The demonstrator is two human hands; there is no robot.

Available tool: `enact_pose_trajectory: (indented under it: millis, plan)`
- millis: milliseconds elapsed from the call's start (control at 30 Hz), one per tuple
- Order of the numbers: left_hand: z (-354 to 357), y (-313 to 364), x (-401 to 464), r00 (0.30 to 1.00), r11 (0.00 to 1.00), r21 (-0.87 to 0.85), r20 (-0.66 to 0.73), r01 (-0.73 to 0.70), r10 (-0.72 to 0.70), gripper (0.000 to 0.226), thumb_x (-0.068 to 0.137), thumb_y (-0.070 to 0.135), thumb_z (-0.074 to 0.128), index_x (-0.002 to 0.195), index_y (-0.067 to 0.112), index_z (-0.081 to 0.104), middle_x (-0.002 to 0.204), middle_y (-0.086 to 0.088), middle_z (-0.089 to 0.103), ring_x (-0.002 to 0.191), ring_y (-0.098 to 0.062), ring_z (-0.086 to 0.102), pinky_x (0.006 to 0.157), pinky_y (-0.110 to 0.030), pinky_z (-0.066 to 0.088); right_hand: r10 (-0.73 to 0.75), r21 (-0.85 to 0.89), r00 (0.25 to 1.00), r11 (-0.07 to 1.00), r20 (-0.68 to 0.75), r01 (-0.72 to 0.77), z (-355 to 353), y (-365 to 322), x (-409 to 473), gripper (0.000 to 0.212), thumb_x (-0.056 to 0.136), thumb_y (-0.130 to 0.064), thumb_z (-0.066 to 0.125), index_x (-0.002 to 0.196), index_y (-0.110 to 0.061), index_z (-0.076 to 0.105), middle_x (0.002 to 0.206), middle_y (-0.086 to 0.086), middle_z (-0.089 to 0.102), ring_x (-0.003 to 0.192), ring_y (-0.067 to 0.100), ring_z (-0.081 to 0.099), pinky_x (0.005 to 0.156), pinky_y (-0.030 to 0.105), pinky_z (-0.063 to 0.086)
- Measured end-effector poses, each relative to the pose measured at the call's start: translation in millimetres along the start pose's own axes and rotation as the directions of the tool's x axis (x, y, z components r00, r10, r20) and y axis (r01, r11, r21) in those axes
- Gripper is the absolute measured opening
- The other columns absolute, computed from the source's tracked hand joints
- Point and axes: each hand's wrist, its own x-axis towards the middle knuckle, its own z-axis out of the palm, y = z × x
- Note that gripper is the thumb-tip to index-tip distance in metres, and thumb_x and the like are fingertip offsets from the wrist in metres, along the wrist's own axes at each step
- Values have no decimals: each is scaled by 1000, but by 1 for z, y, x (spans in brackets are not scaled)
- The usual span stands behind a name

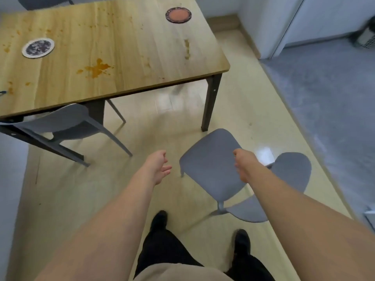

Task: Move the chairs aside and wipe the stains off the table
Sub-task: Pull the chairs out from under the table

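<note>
The person stands at the near right corner of the wooden counter [121, 47], both arms stretched forward. The left hand [159, 166] hangs in the air, its fingers [167, 171] loosely spread and holding nothing. The right hand [242, 165] sits over a grey chair [211, 165] standing clear of the counter; whether its fingers grip the chair cannot be told. Another grey chair [60, 120] is tucked under the near left edge. Orange stains [97, 67] spot the counter, with two round coasters [38, 47] on it.

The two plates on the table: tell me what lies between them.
In the head view, only stained tabletop: orange splatters and drips between the dark plate at left and the orange plate at right. No other object sits there.
</note>
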Motion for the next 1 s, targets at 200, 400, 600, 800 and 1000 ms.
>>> enact_pose_trajectory:
  millis: [200, 400, 600, 800, 1000]
  plan:
    - [112, -91, -52, 986, 989, 4, -83, 149, -148, 50, 101, 29, 40, 147, 11, 35, 150, -11, 36, 128, -36, 46, 101, -43, 40, -117, -173, 944, 983, -309, 65, -144, 40, 39, 42, 80, -24, 46, 122, -18, 52, 101, 7, 56, 103, 37, 55, 72, 37, 44]
    - [208, -162, -90, 926, 928, -69, -75, 365, -370, 19, 98, 22, 40, 84, 11, 46, 87, -9, 49, 67, -20, 39, 68, -31, 38, 208, 134, 964, 973, -165, -187, -198, 59, 61, 49, 91, -12, 51, 137, -3, 39, 134, 12, 51, 103, 28, 51, 92, 42, 43]
    - [241, -175, -88, 903, 826, -430, -55, 363, -426, 19, 97, 11, 35, 94, 3, 52, 85, -15, 63, 72, -28, 61, 59, -37, 52, 240, 218, 968, 944, 68, -249, -207, 63, 67, 42, 95, -3, 42, 138, -3, 41, 131, 18, 56, 115, 35, 58, 89, 44, 49]
    - [223, -146, -85, 919, 867, -424, -168, 260, -358, 23, 95, 8, 35, 111, 0, 50, 101, -18, 62, 82, -31, 63, 57, -36, 48, 188, 67, 961, 976, 203, -206, -199, 28, 59, 35, 100, -7, 39, 134, -1, 43, 125, 16, 58, 115, 31, 58, 93, 41, 46]
    - [200, -100, -77, 941, 777, -630, -256, 11, -220, 21, 99, 15, 48, 115, 2, 51, 83, -15, 59, 70, -23, 59, 42, -30, 52, 51, 3, 960, 999, 276, -54, -159, -14, 68, 28, 98, -10, 42, 124, -6, 50, 90, 7, 62, 80, 24, 62, 93, 42, 48]
